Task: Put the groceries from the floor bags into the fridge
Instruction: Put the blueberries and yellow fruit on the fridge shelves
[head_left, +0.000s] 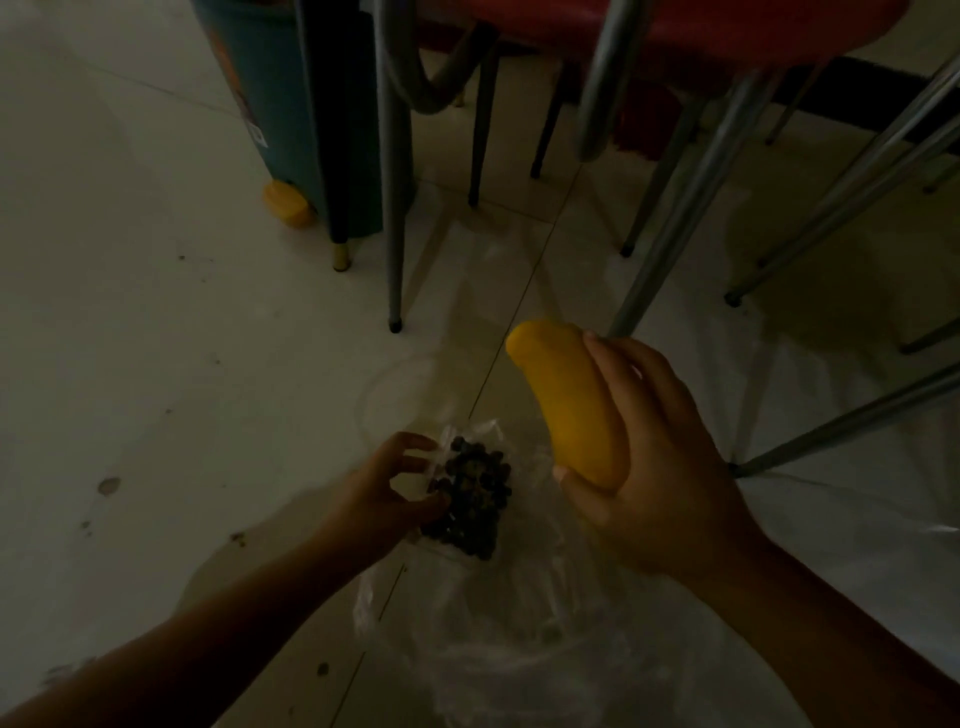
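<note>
My right hand (660, 467) grips a long yellow mango (566, 400), held above the floor at centre right. A bunch of dark grapes (470, 499) lies in a clear plastic bag (519, 639) on the pale floor tiles. My left hand (387, 493) is at the left side of the grapes, its thumb and fingers curled against the bunch and the plastic. Whether it holds them firmly is unclear in the dim light. The fridge is not in view.
Metal chair legs (395, 218) and a red chair seat (701, 31) stand ahead. A teal bin (265, 104) with a yellow pedal (285, 205) is at upper left. A second white plastic bag (831, 467) spreads over the floor at right.
</note>
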